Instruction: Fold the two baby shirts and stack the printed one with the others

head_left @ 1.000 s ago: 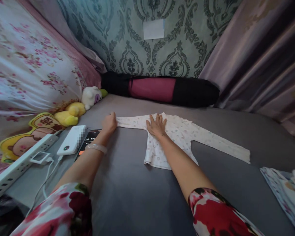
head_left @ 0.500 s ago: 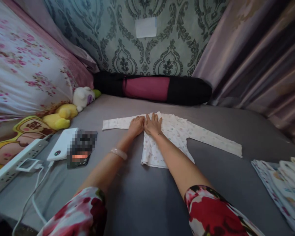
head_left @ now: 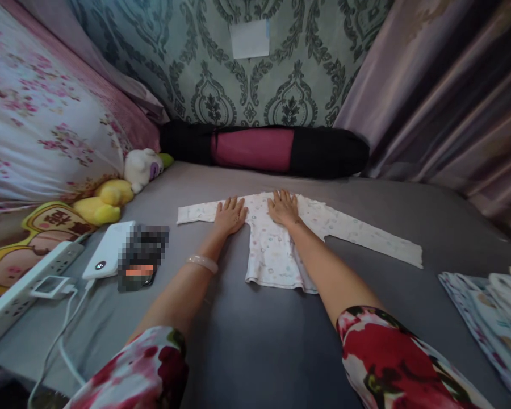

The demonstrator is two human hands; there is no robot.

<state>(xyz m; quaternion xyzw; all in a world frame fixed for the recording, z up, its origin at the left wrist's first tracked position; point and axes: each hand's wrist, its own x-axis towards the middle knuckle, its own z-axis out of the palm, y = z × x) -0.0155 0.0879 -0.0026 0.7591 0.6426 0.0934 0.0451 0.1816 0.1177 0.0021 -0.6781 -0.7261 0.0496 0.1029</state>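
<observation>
A small white long-sleeved shirt [head_left: 270, 255] with a fine print lies spread on the grey bed sheet [head_left: 238, 346], both sleeves stretched out to the sides. My left hand [head_left: 231, 216] rests flat with fingers spread on the shirt where the left sleeve joins the body. Near the neckline, my right hand [head_left: 284, 208] presses flat on the upper body, its fingers apart. Neither hand grips the fabric. My right forearm covers part of the shirt's right side.
Left of the shirt are a phone [head_left: 140, 258], a white power bank [head_left: 108, 250] and a power strip [head_left: 23, 292] with cables. Plush toys [head_left: 140, 169] line the left edge. A black and maroon roll [head_left: 255, 150] lies at the back. Folded clothes [head_left: 489, 324] sit at right.
My hands have moved apart: the left one slid left toward the sleeve, the right one slid right across the shirt's upper body. The view has shifted slightly.
</observation>
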